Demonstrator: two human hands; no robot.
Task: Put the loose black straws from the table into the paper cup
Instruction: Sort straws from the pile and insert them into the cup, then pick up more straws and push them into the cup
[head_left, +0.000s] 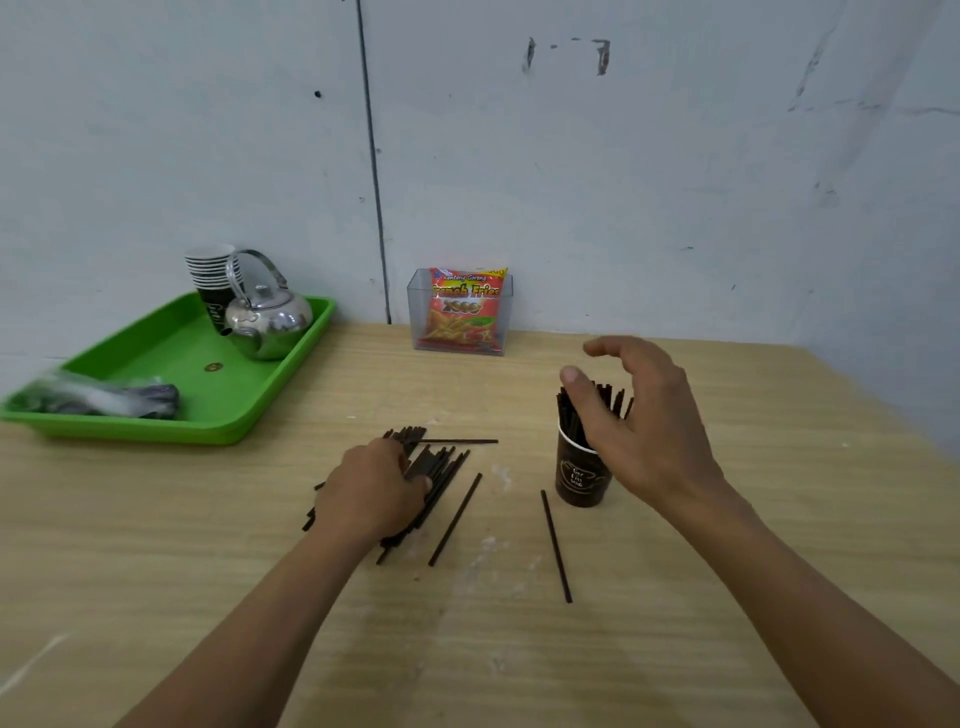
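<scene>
Head view: left grip (374, 491) curls round thin black plastic straws (447, 462); right grip (639, 421), spread and empty (dark paper cup (579, 478) just beneath), might knock it over.

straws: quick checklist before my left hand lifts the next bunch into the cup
1. Left hand on pile of straws: ok, resting on it.
2. Grip on the bunch: cannot tell, palm hides it.
3. Paper cup upright: ok.
4. Room left in cup: cannot tell, many standing straws inside.
5. Path to cup clear: not ok, right hand open beside its mouth.
6. Stray straws gathered: not ok, two lie apart.
</scene>
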